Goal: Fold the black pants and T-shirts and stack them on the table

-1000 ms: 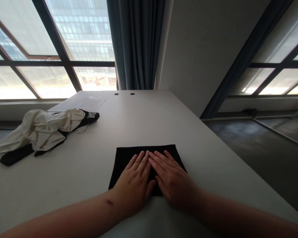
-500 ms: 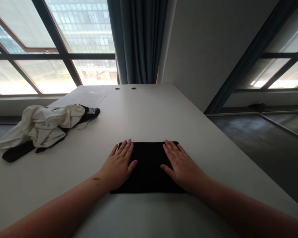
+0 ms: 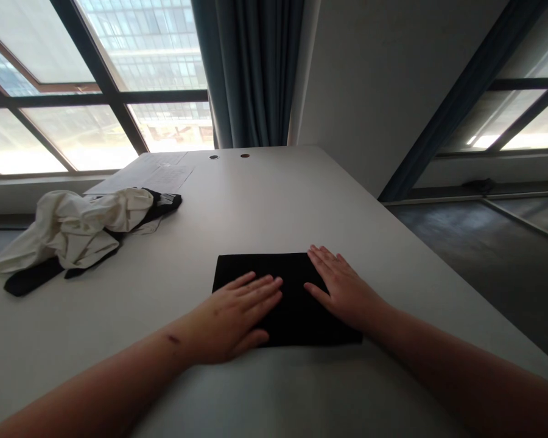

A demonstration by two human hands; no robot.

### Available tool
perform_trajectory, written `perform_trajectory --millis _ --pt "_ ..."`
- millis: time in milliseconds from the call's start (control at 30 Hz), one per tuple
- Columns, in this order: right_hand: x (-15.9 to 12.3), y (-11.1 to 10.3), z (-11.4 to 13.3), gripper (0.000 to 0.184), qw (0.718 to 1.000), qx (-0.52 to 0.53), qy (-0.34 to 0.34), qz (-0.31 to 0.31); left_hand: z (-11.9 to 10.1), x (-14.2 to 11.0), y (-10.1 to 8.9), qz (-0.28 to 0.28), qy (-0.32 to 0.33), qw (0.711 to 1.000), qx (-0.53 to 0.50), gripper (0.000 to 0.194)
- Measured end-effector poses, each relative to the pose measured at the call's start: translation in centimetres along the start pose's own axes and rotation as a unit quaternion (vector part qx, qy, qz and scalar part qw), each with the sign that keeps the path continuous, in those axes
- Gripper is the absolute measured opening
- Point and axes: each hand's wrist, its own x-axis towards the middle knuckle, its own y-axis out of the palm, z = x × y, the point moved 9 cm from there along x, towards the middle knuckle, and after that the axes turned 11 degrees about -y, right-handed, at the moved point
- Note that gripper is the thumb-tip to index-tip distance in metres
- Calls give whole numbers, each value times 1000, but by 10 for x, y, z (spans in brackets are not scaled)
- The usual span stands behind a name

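A flat black rectangle (image 3: 296,316), which looks like folded cloth, lies on the white table (image 3: 256,213) in front of me. My left hand (image 3: 235,316) rests palm down across its left and middle part, fingers stretched toward the right. On its right side my right hand (image 3: 342,286) lies flat, fingertips at the far right corner and thumb spread inward. Neither hand grips anything. The near left corner of the black piece is hidden under my left hand.
A crumpled white and black garment (image 3: 82,228) lies at the table's left. Behind it are papers (image 3: 164,176). Two round cable holes, one a dark ring (image 3: 214,157), sit near the far edge. Beyond stand a blue curtain (image 3: 256,73) and windows.
My left hand has slid from the left edge toward the middle of the black piece and turned its fingers rightward. My right hand stays flat near the right edge, shifted slightly.
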Motion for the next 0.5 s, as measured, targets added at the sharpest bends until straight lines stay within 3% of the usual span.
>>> perform_trajectory --millis 33,100,233,367,500 --pt "0 0 0 75 1000 3 -2 -1 -13 -2 4 24 28 999 -14 65" --pt "-1 0 -1 75 1000 8 -7 -7 -18 -2 12 44 7 999 -18 67" --pt "-1 0 -2 76 999 22 -17 -17 17 -2 21 19 -127 991 21 65" --pt "-2 1 -2 76 999 27 -19 -19 55 -1 24 7 -203 978 54 68" --pt "-1 -3 -5 74 999 34 -18 -26 79 2 21 -8 -269 962 50 67"
